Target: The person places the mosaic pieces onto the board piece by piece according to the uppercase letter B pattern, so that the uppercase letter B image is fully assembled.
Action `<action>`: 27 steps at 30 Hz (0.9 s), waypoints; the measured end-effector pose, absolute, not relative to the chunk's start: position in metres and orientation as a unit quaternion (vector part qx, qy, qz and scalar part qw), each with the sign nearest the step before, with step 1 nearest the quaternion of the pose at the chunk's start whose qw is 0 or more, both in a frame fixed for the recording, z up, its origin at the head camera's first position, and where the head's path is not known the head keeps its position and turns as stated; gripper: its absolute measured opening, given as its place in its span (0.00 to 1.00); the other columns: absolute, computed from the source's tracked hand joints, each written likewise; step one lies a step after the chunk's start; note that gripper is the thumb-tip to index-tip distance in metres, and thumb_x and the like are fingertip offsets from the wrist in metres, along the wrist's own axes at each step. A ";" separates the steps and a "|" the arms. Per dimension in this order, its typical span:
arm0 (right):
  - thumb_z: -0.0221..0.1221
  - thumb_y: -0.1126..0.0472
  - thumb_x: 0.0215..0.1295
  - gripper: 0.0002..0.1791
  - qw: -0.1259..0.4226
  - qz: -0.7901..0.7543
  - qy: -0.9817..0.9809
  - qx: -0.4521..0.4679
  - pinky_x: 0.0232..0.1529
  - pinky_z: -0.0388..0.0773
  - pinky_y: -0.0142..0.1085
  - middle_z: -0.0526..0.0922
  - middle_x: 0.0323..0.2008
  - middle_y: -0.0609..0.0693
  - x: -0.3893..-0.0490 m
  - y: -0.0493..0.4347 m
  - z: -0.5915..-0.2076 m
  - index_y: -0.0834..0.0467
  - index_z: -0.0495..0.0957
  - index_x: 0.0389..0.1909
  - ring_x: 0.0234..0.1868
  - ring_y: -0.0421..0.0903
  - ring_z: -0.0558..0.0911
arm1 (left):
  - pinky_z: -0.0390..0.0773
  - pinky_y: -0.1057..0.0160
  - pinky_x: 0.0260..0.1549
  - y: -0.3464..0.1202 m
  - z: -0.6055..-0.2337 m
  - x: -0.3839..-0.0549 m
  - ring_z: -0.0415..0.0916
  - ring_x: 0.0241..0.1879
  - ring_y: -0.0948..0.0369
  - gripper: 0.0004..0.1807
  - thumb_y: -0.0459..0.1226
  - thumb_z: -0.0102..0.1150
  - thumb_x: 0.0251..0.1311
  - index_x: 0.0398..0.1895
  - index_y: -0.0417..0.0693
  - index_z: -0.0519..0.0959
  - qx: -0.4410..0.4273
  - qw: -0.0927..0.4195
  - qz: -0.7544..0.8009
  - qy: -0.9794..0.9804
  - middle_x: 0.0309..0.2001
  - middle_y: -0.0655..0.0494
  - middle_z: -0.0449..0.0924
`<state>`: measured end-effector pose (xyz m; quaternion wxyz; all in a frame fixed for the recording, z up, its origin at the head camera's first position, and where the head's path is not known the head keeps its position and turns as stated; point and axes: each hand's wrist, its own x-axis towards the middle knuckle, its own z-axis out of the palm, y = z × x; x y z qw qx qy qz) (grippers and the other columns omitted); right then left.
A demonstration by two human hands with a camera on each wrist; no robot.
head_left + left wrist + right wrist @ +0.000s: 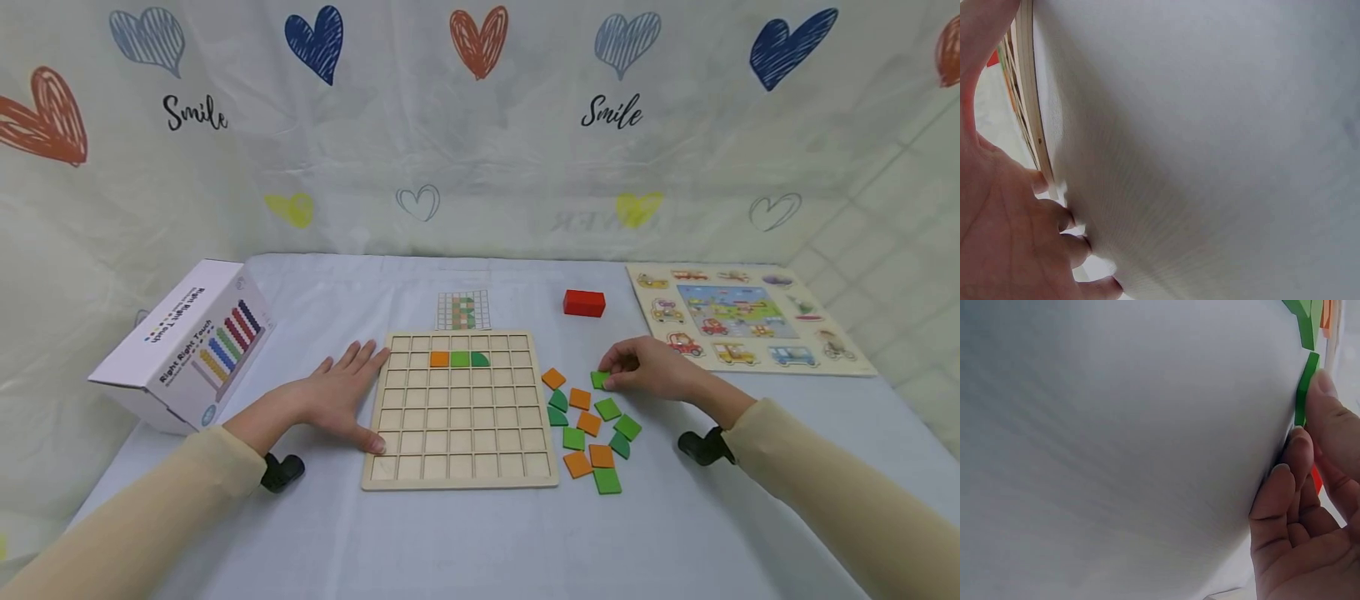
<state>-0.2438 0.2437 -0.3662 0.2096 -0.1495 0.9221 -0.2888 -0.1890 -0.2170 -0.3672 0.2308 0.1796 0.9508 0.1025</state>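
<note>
A wooden grid board [459,417] lies flat on the table. One row near its far edge holds an orange square tile [439,359], a light green square tile [460,358] and a dark green rounded tile [479,359]. My left hand [341,397] is spread along the board's left side, its thumb on the frame. To the right of the board, my right hand [651,369] pinches a green square tile [598,379] at the far end of the loose tiles. In the right wrist view the thumb touches this green tile [1305,390], and the other fingers curl near the cloth.
Several loose orange, green and dark green tiles [588,424] lie right of the board. Behind it are a gridded pattern card [462,310] and a red block [583,303]. A white box [183,346] stands at left, a picture puzzle board [738,317] at far right.
</note>
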 end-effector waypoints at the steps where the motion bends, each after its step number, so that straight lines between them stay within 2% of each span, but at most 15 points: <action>1: 0.67 0.59 0.67 0.12 0.208 -0.289 0.923 -0.146 0.42 0.76 0.33 0.83 0.38 0.51 -0.244 0.244 -0.367 0.60 0.84 0.48 0.42 0.47 0.76 | 0.39 0.23 0.71 -0.217 -0.367 -0.189 0.28 0.81 0.32 0.79 0.70 0.74 0.41 0.82 0.36 0.38 0.180 0.230 0.102 0.951 0.82 0.31 0.32; 9: 0.67 0.58 0.68 0.16 0.193 -0.287 0.926 -0.153 0.40 0.75 0.32 0.83 0.38 0.51 -0.240 0.242 -0.366 0.61 0.83 0.52 0.41 0.47 0.76 | 0.39 0.23 0.71 -0.215 -0.367 -0.190 0.28 0.81 0.32 0.78 0.69 0.74 0.42 0.82 0.36 0.38 0.181 0.231 0.103 0.950 0.82 0.31 0.32; 12: 0.69 0.57 0.66 0.17 0.171 -0.268 0.933 -0.168 0.39 0.75 0.33 0.82 0.37 0.50 -0.238 0.238 -0.365 0.60 0.84 0.52 0.40 0.47 0.75 | 0.39 0.22 0.71 -0.215 -0.367 -0.190 0.28 0.81 0.32 0.78 0.69 0.73 0.42 0.82 0.36 0.38 0.181 0.232 0.102 0.950 0.82 0.31 0.32; 18: 0.70 0.55 0.64 0.16 0.127 -0.227 0.937 -0.234 0.50 0.79 0.44 0.83 0.47 0.53 -0.236 0.213 -0.363 0.57 0.86 0.50 0.48 0.49 0.77 | 0.39 0.22 0.71 -0.216 -0.368 -0.190 0.28 0.80 0.32 0.79 0.70 0.74 0.41 0.82 0.37 0.38 0.176 0.234 0.102 0.951 0.82 0.31 0.31; 21: 0.69 0.59 0.66 0.16 0.135 -0.224 0.929 -0.264 0.53 0.80 0.48 0.83 0.50 0.54 -0.238 0.199 -0.362 0.55 0.85 0.53 0.49 0.50 0.77 | 0.39 0.23 0.71 -0.216 -0.367 -0.190 0.28 0.80 0.32 0.79 0.70 0.74 0.41 0.82 0.37 0.37 0.173 0.236 0.101 0.951 0.82 0.32 0.31; 27: 0.69 0.63 0.65 0.14 0.171 -0.212 0.925 -0.263 0.52 0.79 0.42 0.81 0.49 0.53 -0.247 0.183 -0.362 0.51 0.87 0.51 0.51 0.50 0.76 | 0.40 0.22 0.71 -0.215 -0.367 -0.189 0.29 0.80 0.32 0.79 0.70 0.74 0.40 0.82 0.37 0.38 0.173 0.235 0.102 0.951 0.82 0.32 0.32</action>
